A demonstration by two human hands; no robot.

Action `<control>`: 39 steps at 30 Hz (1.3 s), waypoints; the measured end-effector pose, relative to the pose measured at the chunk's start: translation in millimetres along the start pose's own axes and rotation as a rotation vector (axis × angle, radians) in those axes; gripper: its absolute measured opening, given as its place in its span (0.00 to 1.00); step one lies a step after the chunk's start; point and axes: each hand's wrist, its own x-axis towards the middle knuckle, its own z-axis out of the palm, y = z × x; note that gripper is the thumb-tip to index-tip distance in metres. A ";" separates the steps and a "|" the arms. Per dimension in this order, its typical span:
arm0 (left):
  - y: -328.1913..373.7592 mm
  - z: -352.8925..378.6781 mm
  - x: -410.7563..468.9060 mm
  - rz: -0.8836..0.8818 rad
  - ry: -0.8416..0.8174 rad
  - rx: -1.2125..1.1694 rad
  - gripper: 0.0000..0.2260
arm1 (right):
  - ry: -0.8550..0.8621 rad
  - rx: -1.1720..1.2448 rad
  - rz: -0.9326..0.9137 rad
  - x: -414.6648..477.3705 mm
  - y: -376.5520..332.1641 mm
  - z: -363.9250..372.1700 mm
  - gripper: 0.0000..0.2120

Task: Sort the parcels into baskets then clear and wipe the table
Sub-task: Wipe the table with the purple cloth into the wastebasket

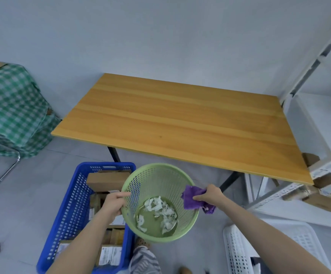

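Observation:
My left hand [113, 203] grips the left rim of a green perforated waste bin [188, 222], held in front of the wooden table [180, 123]. Torn white paper scraps [158, 211] lie in the bin's bottom. My right hand [210, 195] holds a crumpled purple cloth [191, 198] at the bin's right rim. To the left on the floor, a blue basket [70, 204] holds several cardboard parcels [105, 180]. A white basket [237, 250] sits low at the right, its contents hidden by my arm.
A white metal shelf rack [318, 119] with cardboard boxes [322, 198] stands right of the table. A green checked cloth [12, 107] covers something at left, beside a metal chair frame [6, 169]. Grey floor surrounds the baskets.

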 end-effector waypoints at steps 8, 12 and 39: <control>-17.8 55.6 -24.8 0.037 -0.074 0.097 0.23 | -0.045 0.162 0.206 -21.9 69.2 12.7 0.13; -27.4 60.8 -19.3 0.029 -0.085 0.142 0.23 | 0.019 0.455 0.327 -20.0 92.2 26.5 0.18; -181.6 213.5 152.7 -0.024 -0.075 0.140 0.07 | 0.129 1.090 0.533 171.5 182.3 225.9 0.09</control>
